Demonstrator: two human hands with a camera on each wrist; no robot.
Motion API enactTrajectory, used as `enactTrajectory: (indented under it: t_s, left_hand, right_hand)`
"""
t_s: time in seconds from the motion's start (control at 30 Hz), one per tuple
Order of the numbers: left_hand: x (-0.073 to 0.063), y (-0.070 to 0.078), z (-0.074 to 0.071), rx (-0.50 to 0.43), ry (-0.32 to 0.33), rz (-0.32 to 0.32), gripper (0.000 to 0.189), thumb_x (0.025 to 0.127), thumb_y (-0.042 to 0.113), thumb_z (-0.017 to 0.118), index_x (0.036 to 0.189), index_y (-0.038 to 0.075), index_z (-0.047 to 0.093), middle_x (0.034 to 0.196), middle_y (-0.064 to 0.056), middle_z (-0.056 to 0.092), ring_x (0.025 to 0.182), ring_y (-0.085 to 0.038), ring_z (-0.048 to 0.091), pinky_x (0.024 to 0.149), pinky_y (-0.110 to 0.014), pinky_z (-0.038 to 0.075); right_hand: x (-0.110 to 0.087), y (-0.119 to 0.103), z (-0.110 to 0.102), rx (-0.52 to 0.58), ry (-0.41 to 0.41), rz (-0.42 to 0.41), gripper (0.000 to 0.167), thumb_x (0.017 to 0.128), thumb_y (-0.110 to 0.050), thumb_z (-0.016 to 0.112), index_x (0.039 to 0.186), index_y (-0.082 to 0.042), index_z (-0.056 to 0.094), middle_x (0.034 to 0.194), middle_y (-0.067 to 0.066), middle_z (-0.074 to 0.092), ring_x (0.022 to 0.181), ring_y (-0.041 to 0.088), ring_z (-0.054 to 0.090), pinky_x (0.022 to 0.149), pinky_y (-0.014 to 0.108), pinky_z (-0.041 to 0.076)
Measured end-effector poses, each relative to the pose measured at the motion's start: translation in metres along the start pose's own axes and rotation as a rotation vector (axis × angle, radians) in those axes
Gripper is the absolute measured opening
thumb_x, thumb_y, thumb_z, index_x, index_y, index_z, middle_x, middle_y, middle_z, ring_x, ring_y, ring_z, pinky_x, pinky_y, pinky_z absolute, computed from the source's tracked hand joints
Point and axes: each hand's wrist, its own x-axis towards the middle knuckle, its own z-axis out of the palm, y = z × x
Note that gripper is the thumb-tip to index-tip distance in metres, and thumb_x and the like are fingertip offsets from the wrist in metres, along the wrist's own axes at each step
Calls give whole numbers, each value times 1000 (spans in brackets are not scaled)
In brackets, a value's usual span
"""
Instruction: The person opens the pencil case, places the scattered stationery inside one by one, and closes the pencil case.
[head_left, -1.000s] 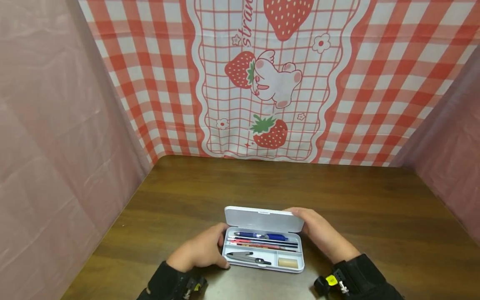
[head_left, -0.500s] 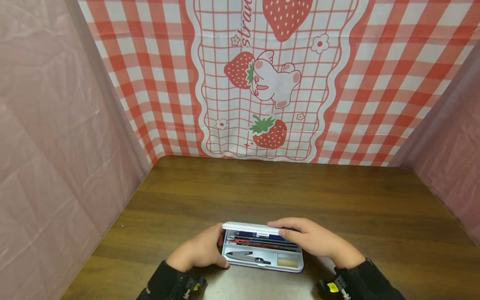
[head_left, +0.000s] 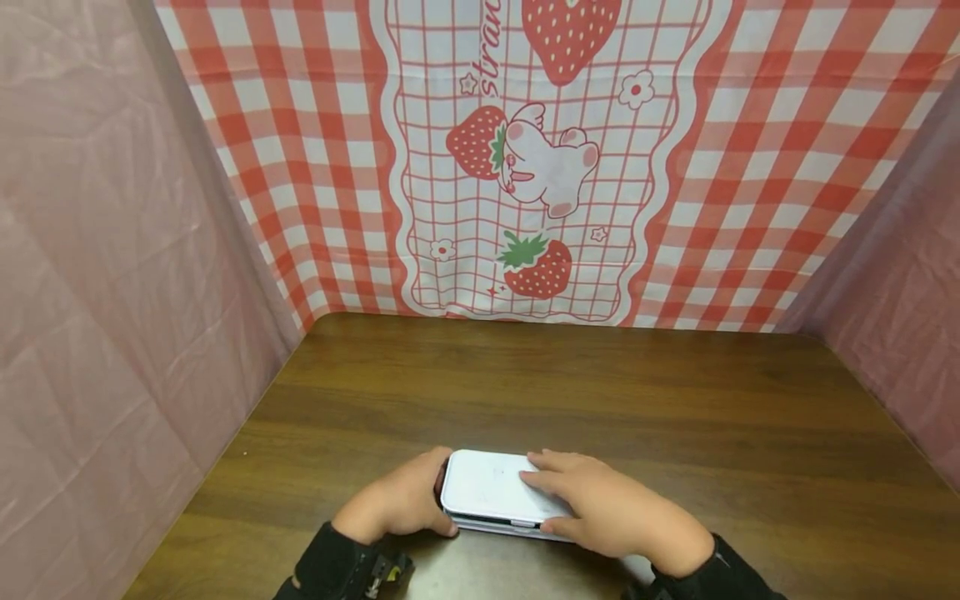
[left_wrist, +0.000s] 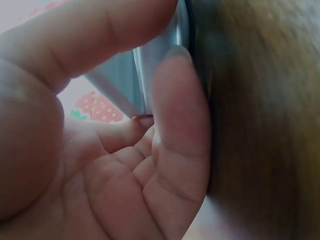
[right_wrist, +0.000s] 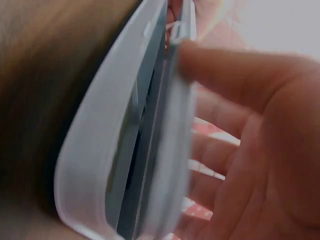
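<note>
A white plastic pencil case lies on the wooden table, its lid lowered almost onto the base. My left hand grips its left end, thumb at the front corner and fingers around the back; the left wrist view shows the curled fingers close up. Spread over the right part of the lid is my right hand, its fingers fairly straight and pressing on top. From the right wrist view, a narrow gap shows between the lid and the base. The lid hides the contents from the head view.
The brown wooden table stretches beyond the case to a red-and-white checked cloth printed with strawberries. Pink curtains hang at the left and at the right. Black sleeves with wrist cameras sit at the front edge.
The lid has swung forward from upright to nearly down, covering the pens, compass and eraser. My right hand has moved from the lid's back edge onto its top; the left stays put.
</note>
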Motion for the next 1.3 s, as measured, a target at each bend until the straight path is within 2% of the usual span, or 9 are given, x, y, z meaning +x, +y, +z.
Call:
enactTrajectory:
  t_s: [0.13, 0.27, 0.43, 0.53, 0.67, 0.83, 0.97, 1.13, 1.3]
  left_hand:
    - [0, 0, 1, -7, -5, -12, 81, 62, 5, 96, 129, -5, 52, 106, -7, 59, 99, -22, 56, 91, -42, 47]
    - [0, 0, 2, -1, -14, -31, 82, 63, 7, 96, 131, -5, 52, 102, -4, 57, 95, -21, 55, 88, -40, 47]
    - [0, -1, 3, -5, -17, -33, 83, 63, 7, 96, 132, -5, 52, 103, -4, 57, 96, -21, 54, 90, -41, 46]
    - [0, -2, 4, -7, -17, -26, 84, 63, 7, 96, 132, -6, 51, 102, -5, 58, 96, -21, 55, 89, -41, 47]
    - [1, -3, 5, -5, -18, -28, 84, 63, 8, 96, 133, -5, 52, 107, -6, 59, 99, -21, 55, 92, -42, 47]
    - [3, -4, 7, -8, -15, -20, 83, 62, 7, 96, 132, -4, 52, 112, -7, 59, 102, -21, 55, 94, -43, 46]
    - [3, -3, 8, -1, -8, -9, 84, 61, 6, 96, 131, -5, 52, 114, -9, 60, 104, -23, 55, 94, -44, 46]
    - [2, -1, 5, 9, -6, -11, 86, 61, 6, 96, 133, -7, 50, 119, -14, 60, 108, -27, 56, 98, -48, 46]
    - [2, -1, 2, 10, -3, -18, 88, 61, 5, 95, 135, -7, 49, 121, -14, 59, 109, -26, 55, 99, -48, 45]
  right_hand:
    - [1, -9, 7, -163, 55, -25, 60, 91, -36, 80, 146, -22, 61, 152, 11, 51, 140, 32, 45, 111, 56, 39]
    - [2, -17, 11, -276, 106, -43, 58, 86, -35, 85, 140, -25, 66, 139, 7, 58, 125, 26, 52, 103, 49, 46]
    - [3, -22, 17, -342, 144, -56, 56, 84, -31, 87, 136, -22, 69, 101, -3, 58, 87, 14, 53, 80, 37, 50]
    - [5, -23, 22, -344, 133, -54, 59, 84, -28, 85, 139, -18, 66, 92, -5, 59, 78, 12, 56, 75, 36, 52]
    - [7, -23, 28, -325, 117, -38, 61, 84, -22, 83, 141, -13, 63, 96, -2, 68, 82, 14, 64, 77, 38, 55]
    - [7, -24, 32, -278, 105, -28, 61, 84, -14, 79, 142, -7, 61, 86, -3, 69, 73, 9, 61, 68, 34, 54]
    - [7, -24, 34, -267, 107, -22, 60, 85, -9, 76, 142, -6, 60, 83, -2, 68, 71, 8, 60, 68, 34, 54]
    - [9, -28, 35, -298, 116, -20, 57, 88, -6, 72, 144, -4, 59, 80, -1, 67, 70, 11, 61, 68, 35, 54]
    - [12, -33, 34, -340, 98, -2, 53, 93, -7, 69, 145, -5, 58, 80, 0, 65, 71, 15, 63, 69, 36, 54]
